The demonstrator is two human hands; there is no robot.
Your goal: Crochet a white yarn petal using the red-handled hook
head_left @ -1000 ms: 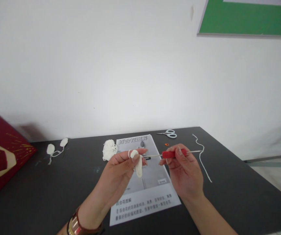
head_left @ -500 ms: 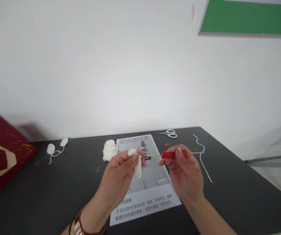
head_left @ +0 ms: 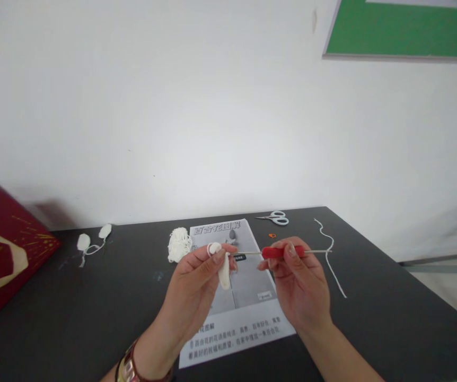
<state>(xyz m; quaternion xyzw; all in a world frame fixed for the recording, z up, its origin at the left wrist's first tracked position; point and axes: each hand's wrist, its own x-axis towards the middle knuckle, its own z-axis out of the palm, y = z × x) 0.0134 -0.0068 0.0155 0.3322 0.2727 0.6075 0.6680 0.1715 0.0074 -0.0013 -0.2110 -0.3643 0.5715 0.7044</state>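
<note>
Between the thumb and fingers of my left hand (head_left: 196,281) is a small white crochet piece (head_left: 224,275), hanging down below the fingertips, with yarn looped over the index finger. My right hand (head_left: 302,284) grips the red handle of a crochet hook (head_left: 282,252). The hook's metal shaft points left and meets the white piece at my left fingertips; its tip is hidden there. The shaft's other end sticks out to the right. A ball of white yarn (head_left: 179,244) lies just beyond my left hand.
A printed sheet (head_left: 248,331) lies beneath my hands on the black table (head_left: 113,307). Behind are scissors (head_left: 273,217) and an orange stitch marker (head_left: 272,235). A loose white strand (head_left: 335,275) lies at right. Two white crocheted pieces (head_left: 83,242) and a red bag (head_left: 9,254) are at left.
Hardly anything differs. My right hand and the hook have shifted very slightly, and the white piece hangs at a slightly different angle.
</note>
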